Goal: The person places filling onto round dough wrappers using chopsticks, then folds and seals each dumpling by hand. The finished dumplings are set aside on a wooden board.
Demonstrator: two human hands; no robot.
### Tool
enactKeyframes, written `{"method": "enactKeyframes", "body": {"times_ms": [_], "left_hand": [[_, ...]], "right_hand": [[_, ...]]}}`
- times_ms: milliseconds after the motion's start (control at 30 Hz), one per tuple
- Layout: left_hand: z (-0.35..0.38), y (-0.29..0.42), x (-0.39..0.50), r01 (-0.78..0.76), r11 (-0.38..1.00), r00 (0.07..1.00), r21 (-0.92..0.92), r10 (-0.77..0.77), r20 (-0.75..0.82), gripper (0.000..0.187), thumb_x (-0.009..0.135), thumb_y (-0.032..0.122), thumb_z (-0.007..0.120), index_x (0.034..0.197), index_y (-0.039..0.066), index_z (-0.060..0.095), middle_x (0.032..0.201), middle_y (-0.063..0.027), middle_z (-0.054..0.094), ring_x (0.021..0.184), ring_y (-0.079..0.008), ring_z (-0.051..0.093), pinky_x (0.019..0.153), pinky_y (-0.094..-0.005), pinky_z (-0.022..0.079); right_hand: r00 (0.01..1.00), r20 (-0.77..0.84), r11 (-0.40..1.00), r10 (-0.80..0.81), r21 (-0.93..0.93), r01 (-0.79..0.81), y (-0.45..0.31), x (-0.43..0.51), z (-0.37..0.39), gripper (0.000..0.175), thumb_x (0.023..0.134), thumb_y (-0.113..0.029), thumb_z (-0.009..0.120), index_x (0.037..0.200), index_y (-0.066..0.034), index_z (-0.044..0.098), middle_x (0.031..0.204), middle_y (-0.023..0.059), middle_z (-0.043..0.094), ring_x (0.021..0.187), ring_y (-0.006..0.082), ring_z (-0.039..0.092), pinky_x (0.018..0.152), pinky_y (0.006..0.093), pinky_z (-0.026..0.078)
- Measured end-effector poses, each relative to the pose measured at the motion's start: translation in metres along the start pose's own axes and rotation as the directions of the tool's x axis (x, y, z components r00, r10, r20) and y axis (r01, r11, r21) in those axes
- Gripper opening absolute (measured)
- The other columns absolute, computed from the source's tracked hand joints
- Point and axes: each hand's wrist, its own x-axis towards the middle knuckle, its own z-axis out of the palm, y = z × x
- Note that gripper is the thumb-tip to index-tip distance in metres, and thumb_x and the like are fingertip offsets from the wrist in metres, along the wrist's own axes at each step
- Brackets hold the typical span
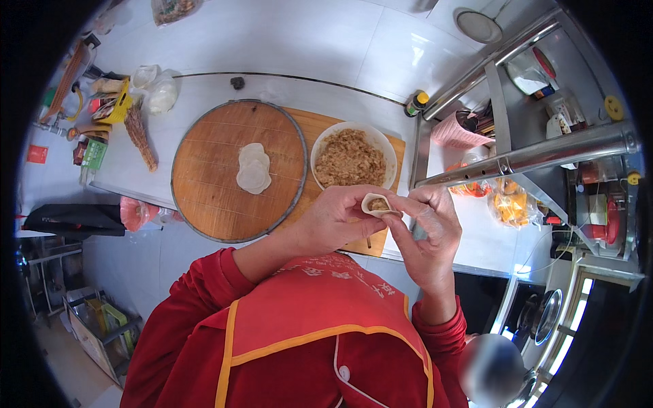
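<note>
Between my two hands is a dumpling [378,204], its pale wrapper partly folded around brown filling that shows at the open top. My left hand [334,217] cups it from the left, fingers curled about the wrapper. The thumb and fingertips of my right hand [426,224] pinch its right edge. Just beyond my hands stands a white bowl [392,153] of minced filling [349,158]. To the left, several round dough wrappers [253,171] lie overlapped on a large round wooden board [209,163] with a grey rim.
A rectangular wooden board [301,120] lies under the bowl. At the right rises a steel shelf rack [535,153], with a yellow-capped bottle [417,104] and a pink basket [459,130] near it. A yellow basket [120,104] and plastic bags [160,94] sit at the far left.
</note>
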Motion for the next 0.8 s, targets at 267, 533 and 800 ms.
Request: {"method": "enactKeyframes", "body": {"times_ms": [267, 533, 800], "left_hand": [[-0.002, -0.004, 0.002, -0.062, 0.993, 0.998, 0.103, 0.064, -0.009, 0.039, 0.089, 0.003, 0.063, 0.127, 0.001, 0.053, 0.108, -0.0038, 0.064, 0.097, -0.0084, 0.058, 0.082, -0.0234, 0.049], [0.001, -0.018, 0.002, 0.003, 0.960, 0.998, -0.278, 0.014, 0.061, 0.040, 0.090, 0.003, 0.062, 0.129, 0.001, 0.049, 0.112, -0.0044, 0.060, 0.105, -0.0116, 0.057, 0.089, -0.0273, 0.047], [-0.002, -0.017, 0.001, -0.035, 0.982, 0.999, -0.188, 0.039, 0.021, 0.042, 0.091, 0.006, 0.062, 0.130, -0.001, 0.047, 0.117, -0.0065, 0.058, 0.108, -0.0120, 0.055, 0.091, -0.0282, 0.047]], "right_hand": [[0.999, -0.038, 0.999, -0.026, -0.033, 0.025, 0.001, -0.001, 0.003, 0.022, 0.065, 0.004, 0.077, 0.084, -0.0025, 0.068, 0.075, 0.0060, 0.057, 0.069, 0.0210, 0.055, 0.059, 0.0315, 0.044], [0.994, -0.085, 0.995, -0.062, -0.087, 0.054, 0.001, 0.000, 0.004, 0.023, 0.064, 0.005, 0.075, 0.084, -0.0031, 0.068, 0.073, 0.0056, 0.056, 0.068, 0.0217, 0.055, 0.059, 0.0323, 0.044], [0.997, -0.015, 0.993, -0.074, -0.089, 0.073, -0.007, 0.005, -0.002, 0.031, 0.062, 0.004, 0.077, 0.090, -0.0043, 0.068, 0.084, 0.0067, 0.053, 0.078, 0.0217, 0.053, 0.062, 0.0321, 0.045]]}}
